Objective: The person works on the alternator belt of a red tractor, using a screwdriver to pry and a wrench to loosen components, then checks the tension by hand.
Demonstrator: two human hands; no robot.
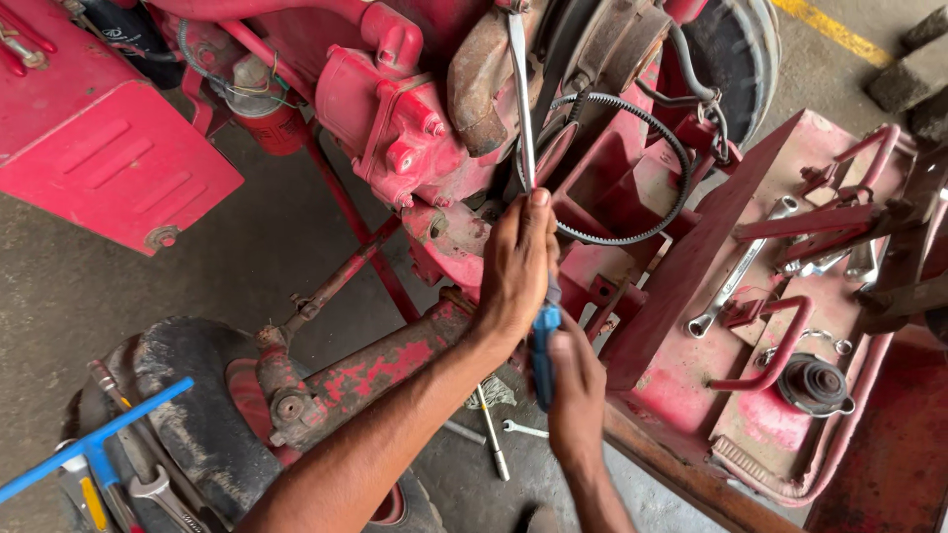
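Observation:
My left hand grips the steel shaft of a long screwdriver that points up into a red tractor engine. My right hand is closed on the tool's blue handle just below. The shaft's tip reaches up beside a rusty pulley. A black toothed belt loops loose to the right of the shaft.
A red metal tray on the right holds a long spanner, a black rubber cap and brackets. Small spanners lie on the concrete floor. A black tyre with tools and a blue bar is at lower left.

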